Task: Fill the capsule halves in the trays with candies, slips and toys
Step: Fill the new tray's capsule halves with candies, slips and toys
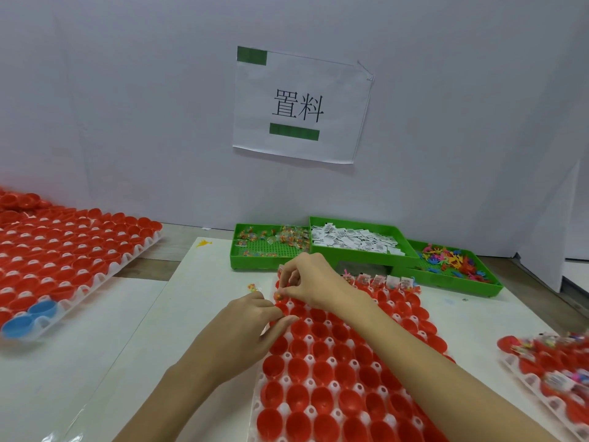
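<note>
A white tray of open red capsule halves lies in front of me. Its far row holds candies, slips and toys. My right hand pinches a small wrapped candy over the tray's far left corner. My left hand sits just below it, fingers curled, holding clear candy packets. Three green bins stand behind: candies, paper slips, and colourful toys.
Another tray of red capsule halves with two blue ones lies to the left. A tray of filled capsules sits at the right edge. A white wall with a paper sign stands behind the bins.
</note>
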### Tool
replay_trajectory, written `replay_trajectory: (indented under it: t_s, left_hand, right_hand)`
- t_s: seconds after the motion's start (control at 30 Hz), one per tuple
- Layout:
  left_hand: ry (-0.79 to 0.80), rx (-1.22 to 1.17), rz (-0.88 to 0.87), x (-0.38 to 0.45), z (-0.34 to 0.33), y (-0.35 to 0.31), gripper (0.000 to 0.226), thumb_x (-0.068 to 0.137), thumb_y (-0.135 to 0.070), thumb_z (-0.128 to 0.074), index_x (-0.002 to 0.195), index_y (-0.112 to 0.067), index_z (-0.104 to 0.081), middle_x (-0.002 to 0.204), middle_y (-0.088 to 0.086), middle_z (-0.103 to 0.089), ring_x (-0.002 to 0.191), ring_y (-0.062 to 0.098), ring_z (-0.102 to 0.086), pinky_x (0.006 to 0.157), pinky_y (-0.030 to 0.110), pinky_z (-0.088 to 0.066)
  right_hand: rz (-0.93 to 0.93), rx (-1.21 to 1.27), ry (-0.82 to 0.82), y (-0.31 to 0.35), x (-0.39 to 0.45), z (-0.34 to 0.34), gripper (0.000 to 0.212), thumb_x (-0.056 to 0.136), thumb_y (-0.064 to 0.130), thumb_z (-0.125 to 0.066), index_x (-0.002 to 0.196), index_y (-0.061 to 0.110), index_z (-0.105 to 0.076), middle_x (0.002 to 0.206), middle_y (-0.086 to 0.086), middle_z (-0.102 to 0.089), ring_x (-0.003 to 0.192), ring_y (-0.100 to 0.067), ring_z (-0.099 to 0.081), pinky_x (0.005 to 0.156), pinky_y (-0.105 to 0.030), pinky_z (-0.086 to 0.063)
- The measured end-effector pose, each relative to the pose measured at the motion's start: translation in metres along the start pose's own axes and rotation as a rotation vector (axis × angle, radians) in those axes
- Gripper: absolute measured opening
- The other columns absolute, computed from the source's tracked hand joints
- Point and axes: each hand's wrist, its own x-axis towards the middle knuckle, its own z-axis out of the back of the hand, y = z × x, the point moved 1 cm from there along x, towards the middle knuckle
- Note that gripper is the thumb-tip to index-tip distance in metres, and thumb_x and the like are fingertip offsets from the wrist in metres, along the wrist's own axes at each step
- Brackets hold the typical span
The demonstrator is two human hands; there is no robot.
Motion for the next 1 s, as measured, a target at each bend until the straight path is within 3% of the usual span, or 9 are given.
replay_trajectory:
  t_s: [0.13, 0.27, 0.4, 0.63, 0.73, 0.87, 1.0]
  left_hand:
    - [-0.033, -0.010, -0.017, -0.001, 0.002, -0.001, 0.063, 0.101, -0.060, -0.030, 0.096, -0.023, -0.080, 0.084, -0.015, -0.075, 0.080, 0.005, -0.060, 0.075, 0.027, -0.054]
    - [-0.028, -0.017, -0.018, -0.001, 0.003, -0.003, 0.063, 0.101, -0.061, -0.028, 0.100, -0.026, -0.080, 0.091, -0.016, -0.077, 0.084, 0.006, -0.063, 0.078, 0.028, -0.055]
    - [-0.072, -0.006, -0.030, -0.001, 0.007, -0.003, 0.060, 0.102, -0.059, -0.032, 0.098, -0.024, -0.081, 0.091, -0.016, -0.077, 0.084, 0.008, -0.066, 0.076, 0.029, -0.057]
    - [-0.139, 0.035, -0.050, -0.001, 0.013, -0.005, 0.052, 0.102, -0.053, -0.039, 0.088, -0.025, -0.079, 0.083, -0.018, -0.074, 0.079, 0.005, -0.064, 0.077, 0.019, -0.053]
    - [-0.172, 0.016, -0.064, -0.001, 0.011, -0.009, 0.042, 0.102, -0.048, -0.044, 0.096, -0.026, -0.079, 0.091, -0.018, -0.073, 0.082, 0.001, -0.066, 0.083, 0.019, -0.056]
    - [-0.229, -0.033, -0.034, 0.000, 0.008, -0.016, 0.036, 0.102, -0.043, -0.048, 0.120, -0.028, -0.074, 0.107, -0.018, -0.067, 0.081, -0.009, -0.057, 0.073, 0.017, -0.056]
    - [-0.382, -0.197, 0.121, 0.003, 0.000, -0.023, 0.016, 0.103, -0.033, -0.060, 0.110, -0.031, -0.074, 0.102, -0.021, -0.065, 0.082, 0.005, -0.065, 0.068, 0.012, -0.049]
  right_hand:
    - [0.028, 0.013, -0.013, -0.002, -0.004, 0.003, 0.017, 0.084, 0.030, -0.083, 0.094, 0.016, -0.082, 0.085, 0.000, -0.074, 0.073, -0.004, -0.063, 0.073, -0.023, -0.056]
    - [-0.004, 0.126, -0.097, -0.009, -0.018, 0.022, 0.023, 0.093, 0.039, -0.071, 0.102, 0.020, -0.081, 0.084, 0.012, -0.073, 0.071, 0.005, -0.062, 0.067, -0.008, -0.048]
    - [-0.039, 0.248, -0.101, -0.027, -0.048, 0.051, 0.021, 0.098, 0.039, -0.064, 0.095, 0.028, -0.080, 0.077, 0.008, -0.076, 0.069, -0.008, -0.069, 0.065, -0.018, -0.054]
    - [-0.110, 0.628, -0.256, -0.073, -0.116, 0.081, 0.025, 0.096, 0.039, -0.061, 0.091, 0.025, -0.082, 0.080, -0.006, -0.076, 0.065, -0.012, -0.065, 0.056, -0.017, -0.049]
    - [-0.171, 0.791, -0.339, -0.089, -0.129, 0.076, 0.029, 0.093, 0.039, -0.062, 0.089, 0.019, -0.082, 0.079, -0.012, -0.073, 0.064, -0.015, -0.061, 0.052, -0.017, -0.047]
    - [-0.173, 0.811, -0.353, -0.094, -0.134, 0.068, 0.030, 0.096, 0.037, -0.060, 0.087, 0.019, -0.082, 0.076, -0.011, -0.072, 0.064, -0.015, -0.060, 0.053, -0.017, -0.047]
    - [-0.139, 0.809, -0.371, -0.091, -0.134, 0.065, 0.030, 0.099, 0.033, -0.059, 0.084, 0.021, -0.081, 0.073, -0.010, -0.072, 0.060, -0.013, -0.060, 0.053, -0.018, -0.047]
